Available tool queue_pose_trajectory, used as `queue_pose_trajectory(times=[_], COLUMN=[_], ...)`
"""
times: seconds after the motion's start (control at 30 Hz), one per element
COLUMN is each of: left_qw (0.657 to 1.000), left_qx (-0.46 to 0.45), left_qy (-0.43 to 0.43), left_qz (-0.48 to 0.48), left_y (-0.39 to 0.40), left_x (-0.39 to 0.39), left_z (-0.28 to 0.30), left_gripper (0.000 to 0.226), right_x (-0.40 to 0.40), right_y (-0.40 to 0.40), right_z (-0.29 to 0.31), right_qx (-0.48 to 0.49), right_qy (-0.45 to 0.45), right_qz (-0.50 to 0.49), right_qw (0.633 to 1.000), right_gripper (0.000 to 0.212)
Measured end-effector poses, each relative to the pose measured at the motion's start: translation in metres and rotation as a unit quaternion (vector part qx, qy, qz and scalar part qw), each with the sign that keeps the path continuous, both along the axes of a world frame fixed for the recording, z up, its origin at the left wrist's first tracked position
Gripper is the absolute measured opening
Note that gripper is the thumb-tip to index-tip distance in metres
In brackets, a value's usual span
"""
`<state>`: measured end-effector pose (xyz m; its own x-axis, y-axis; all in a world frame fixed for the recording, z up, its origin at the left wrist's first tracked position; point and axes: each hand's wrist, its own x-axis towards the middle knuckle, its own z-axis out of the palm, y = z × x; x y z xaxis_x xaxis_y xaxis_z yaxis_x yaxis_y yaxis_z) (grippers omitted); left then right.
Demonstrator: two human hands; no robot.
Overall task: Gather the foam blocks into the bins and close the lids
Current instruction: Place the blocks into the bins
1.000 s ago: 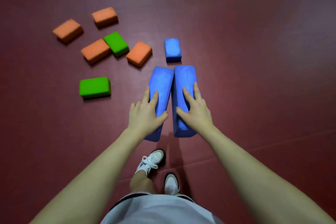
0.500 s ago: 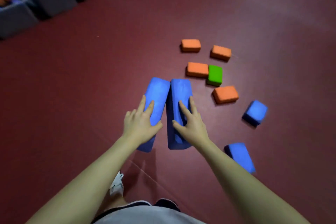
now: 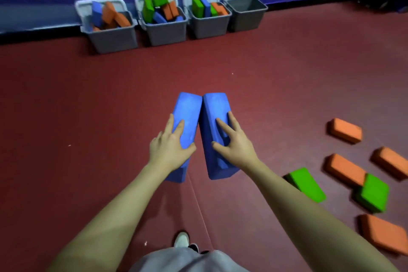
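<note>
Left hand: the left hand (image 3: 171, 150) holds the left blue block (image 3: 185, 126) off the floor, fingers lying nearly straight along its outer face, thumb hooked over the top near the inner edge.
Right hand: the right hand (image 3: 234, 143) holds the right blue block (image 3: 215, 121) the same way, fingers spread on top, thumb at the inner edge.
Held blocks: two long blue ones, side by side, far ends touching, near ends a little apart.
Bins: four grey bins in a row against the wall, lids open and leaning back: first bin (image 3: 110, 37), second bin (image 3: 165, 28), third bin (image 3: 208, 25), fourth bin (image 3: 245, 15).
Bin contents: the first three hold mixed blue, orange and green blocks; no blocks show in the fourth.
Loose blocks on floor: six at the right, four orange (image 3: 345, 130) (image 3: 344, 169) (image 3: 390, 162) (image 3: 384, 233) and two green (image 3: 306, 184) (image 3: 373, 193).
Floor: dark red floor (image 3: 88, 117).
Person: one white shoe (image 3: 181, 238) below the arms.
</note>
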<state>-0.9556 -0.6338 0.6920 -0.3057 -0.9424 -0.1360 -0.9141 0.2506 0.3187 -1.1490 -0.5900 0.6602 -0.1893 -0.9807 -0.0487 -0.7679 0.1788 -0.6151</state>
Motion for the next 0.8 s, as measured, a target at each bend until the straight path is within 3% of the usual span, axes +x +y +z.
queue_pose_trajectory(times=[0.23,0.8], left_qw=[0.999,0.992], left_qx=[-0.023,-0.085], left_qy=[0.021,0.059], left_qz=[0.043,0.068], left_y=[-0.123,-0.442], left_x=[0.004,-0.216], left_z=[0.017,0.08], left_gripper=[0.077,0.075], right_x=[-0.005,-0.232], right_y=[-0.142,-0.472], right_z=[0.024,0.09], right_qx=[-0.02,-0.107], right_qy=[0.019,0.02], right_qz=[0.042,0.063], right_qw=[0.999,0.992], right_gripper=[0.073,0.07])
